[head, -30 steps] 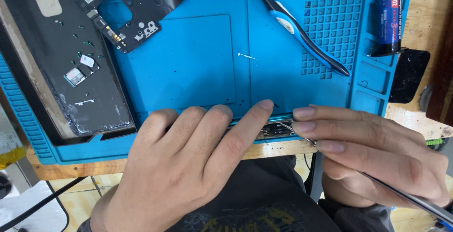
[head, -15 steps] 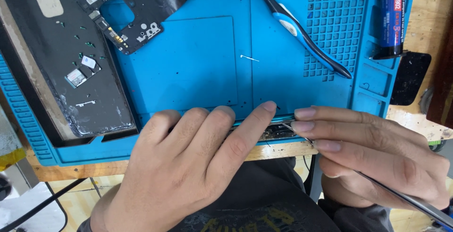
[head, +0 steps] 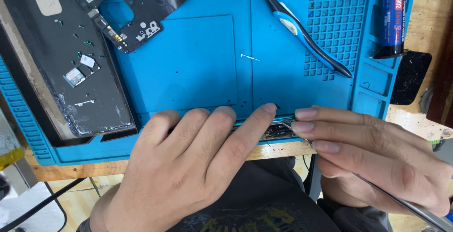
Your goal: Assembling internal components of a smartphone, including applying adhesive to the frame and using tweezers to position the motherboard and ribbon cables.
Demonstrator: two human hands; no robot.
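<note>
Resting across the blue mat (head: 198, 67) at the desk (head: 71, 170) edge, both hands have barely shifted over the last second, so work stays on the phone part (head: 273, 132). Left hand (head: 188, 166) pins it flat, fingers spread; right hand (head: 377, 161) pinches tweezers (head: 406, 203), tip at the part.

Blue mat (head: 198, 67), black back cover (head: 52, 71)

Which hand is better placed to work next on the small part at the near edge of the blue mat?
Right. The right hand holds metal tweezers with the tip at the part. The left hand lies flat over it, pressing it down.
</note>
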